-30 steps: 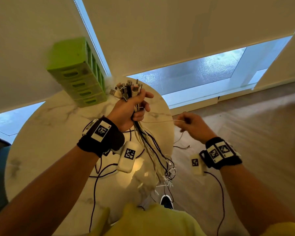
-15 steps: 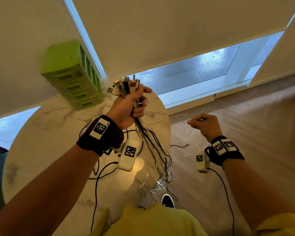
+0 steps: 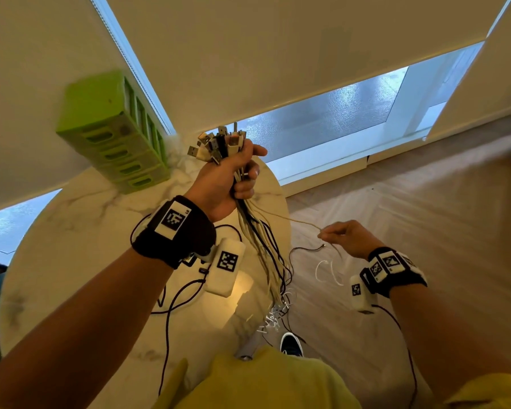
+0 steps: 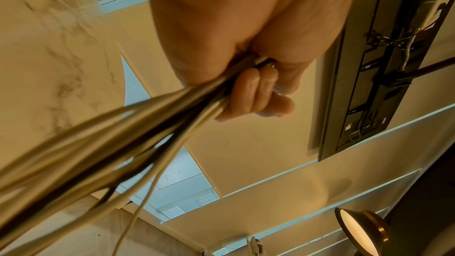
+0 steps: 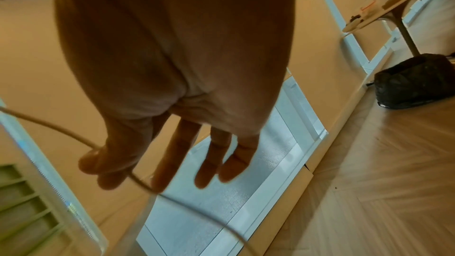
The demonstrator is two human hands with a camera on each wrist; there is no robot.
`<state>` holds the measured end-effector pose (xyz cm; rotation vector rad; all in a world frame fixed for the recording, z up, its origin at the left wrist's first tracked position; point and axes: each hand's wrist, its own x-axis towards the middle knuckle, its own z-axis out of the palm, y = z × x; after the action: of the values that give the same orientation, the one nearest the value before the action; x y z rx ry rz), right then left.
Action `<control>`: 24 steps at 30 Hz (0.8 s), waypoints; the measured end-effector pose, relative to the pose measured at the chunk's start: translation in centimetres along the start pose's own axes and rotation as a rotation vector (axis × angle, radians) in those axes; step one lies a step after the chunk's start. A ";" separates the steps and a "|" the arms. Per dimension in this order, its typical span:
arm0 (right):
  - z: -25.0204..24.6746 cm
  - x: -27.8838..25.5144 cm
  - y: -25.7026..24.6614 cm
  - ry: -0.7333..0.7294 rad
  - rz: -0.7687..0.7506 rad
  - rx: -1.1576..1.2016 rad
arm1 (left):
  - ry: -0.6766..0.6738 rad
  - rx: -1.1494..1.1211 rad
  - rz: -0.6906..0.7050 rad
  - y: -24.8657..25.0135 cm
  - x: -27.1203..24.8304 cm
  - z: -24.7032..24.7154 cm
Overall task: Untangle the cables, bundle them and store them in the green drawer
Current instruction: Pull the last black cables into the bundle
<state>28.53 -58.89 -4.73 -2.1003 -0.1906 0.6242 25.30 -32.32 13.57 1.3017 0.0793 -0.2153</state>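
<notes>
At five o'clock of the fist, the right hand [image 3: 347, 237] is pinching one thin beige cable [image 3: 289, 219]. The left hand [image 3: 223, 184] is clenching the cable bundle [image 3: 260, 246], white and black strands hanging vertically, plugs pointing up. At eleven o'clock, the green drawer unit [image 3: 112, 134] is standing on the marble table [image 3: 71, 231].

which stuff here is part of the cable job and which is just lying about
Job:
- cable bunch, gripped by left hand
- single pale cable, pinched by right hand
- green drawer unit

Lying about:
- black bag on floor
- lamp
- marble table
</notes>
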 end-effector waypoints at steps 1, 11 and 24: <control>0.1 0.0 -0.2 -0.052 0.007 -0.084 | 0.006 0.008 0.007 0.0 0.0 0.1; 5.0 -2.1 -15.3 -0.228 -0.368 0.161 | 0.065 -0.061 0.051 -1.1 0.2 1.7; 10.1 1.7 -17.8 -0.121 -0.245 -0.795 | 0.385 -0.172 0.093 -1.8 -3.2 -7.0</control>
<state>26.65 -40.65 4.45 -2.7249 -0.8687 0.5790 22.24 -25.66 10.55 1.1577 0.3562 0.1222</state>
